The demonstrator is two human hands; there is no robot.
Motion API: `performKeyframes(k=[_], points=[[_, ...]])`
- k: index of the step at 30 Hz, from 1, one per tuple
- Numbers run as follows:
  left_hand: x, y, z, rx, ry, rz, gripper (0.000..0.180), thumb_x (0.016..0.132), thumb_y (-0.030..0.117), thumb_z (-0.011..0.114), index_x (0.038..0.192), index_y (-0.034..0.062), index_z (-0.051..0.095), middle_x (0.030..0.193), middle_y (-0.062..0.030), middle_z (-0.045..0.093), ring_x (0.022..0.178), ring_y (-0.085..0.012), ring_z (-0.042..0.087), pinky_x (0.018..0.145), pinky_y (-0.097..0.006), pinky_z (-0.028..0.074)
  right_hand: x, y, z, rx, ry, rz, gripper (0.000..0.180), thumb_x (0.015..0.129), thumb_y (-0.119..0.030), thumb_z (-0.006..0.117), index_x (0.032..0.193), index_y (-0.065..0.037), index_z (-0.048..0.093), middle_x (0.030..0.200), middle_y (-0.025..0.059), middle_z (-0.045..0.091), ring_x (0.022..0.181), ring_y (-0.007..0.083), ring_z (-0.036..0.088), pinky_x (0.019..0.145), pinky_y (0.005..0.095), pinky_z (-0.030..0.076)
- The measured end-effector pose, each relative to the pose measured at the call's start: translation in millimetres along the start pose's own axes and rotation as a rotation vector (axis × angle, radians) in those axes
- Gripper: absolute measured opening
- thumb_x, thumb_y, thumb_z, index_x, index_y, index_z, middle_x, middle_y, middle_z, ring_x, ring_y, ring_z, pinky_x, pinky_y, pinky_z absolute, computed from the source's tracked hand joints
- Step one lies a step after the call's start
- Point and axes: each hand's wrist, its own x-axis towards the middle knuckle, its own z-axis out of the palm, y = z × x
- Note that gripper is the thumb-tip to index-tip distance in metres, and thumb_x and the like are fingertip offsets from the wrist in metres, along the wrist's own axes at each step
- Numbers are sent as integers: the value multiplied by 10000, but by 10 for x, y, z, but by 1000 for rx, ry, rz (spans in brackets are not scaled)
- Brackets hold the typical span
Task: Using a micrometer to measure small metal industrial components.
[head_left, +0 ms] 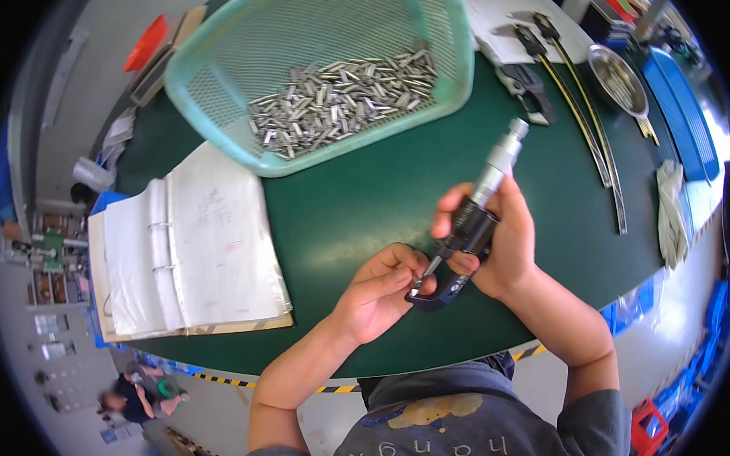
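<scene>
Two hands (pixel 366 307): right (pixel 512 251) grips one micrometer (pixel 472 225); left (pixel 366 307) pinched at its gap, contents unclear.

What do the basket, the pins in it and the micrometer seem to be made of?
Basket: probably plastic, pale green with a slight sheen, given its moulded-looking mesh and rounded rim.
Pins: likely bare metal, grey and bright, given their glints.
Micrometer: silvery barrel, likely metal by its shine; dark frame, perhaps coated metal or plastic.

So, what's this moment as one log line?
right hand: gripping micrometer; left hand: at its measuring end; basket: metal pins inside; binder: open
</scene>
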Motion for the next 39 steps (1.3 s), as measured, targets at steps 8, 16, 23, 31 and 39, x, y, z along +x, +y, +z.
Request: performKeyframes(k=[8,16,23,31,39], points=[[108,363,173,496,-5,-11,95,824,77,487,903,30,464,863,-55,519,778,-139,520,716,-240,408,-30,-31,-23,217,-90,21,591,828,-517,215,847,5,492,679,146,550,364,153,389,350,243,339],[118,228,197,47,68,-189,110,831,86,459,926,30,469,828,-43,501,742,-128,486,667,-237,383,-10,-66,17,96,-74,-26,543,846,-467,218,809,-8,504,687,157,543,338,160,375,334,248,346],[13,124,67,-14,-25,-174,129,805,36,512,929,41,478,826,-47,529,761,-122,508,673,-228,411,-35,-47,41,90,-160,53,576,841,-478,184,792,-7,513,669,166,545,345,158,374,333,239,332],[-12,217,45,200,34,-82,164,783,8,541,936,32,485,812,-34,566,717,-102,543,636,-209,425,-42,14,-2,117,-256,-7,751,764,-656,191,798,17,524,690,166,557,422,157,432,353,220,331],[120,266,190,456,211,-15,166,754,55,594,895,28,512,763,-15,547,676,-89,524,613,-216,433,-31,-23,-36,183,-414,-53,763,764,-669,175,774,9,526,680,176,554,406,158,419,359,224,337]])
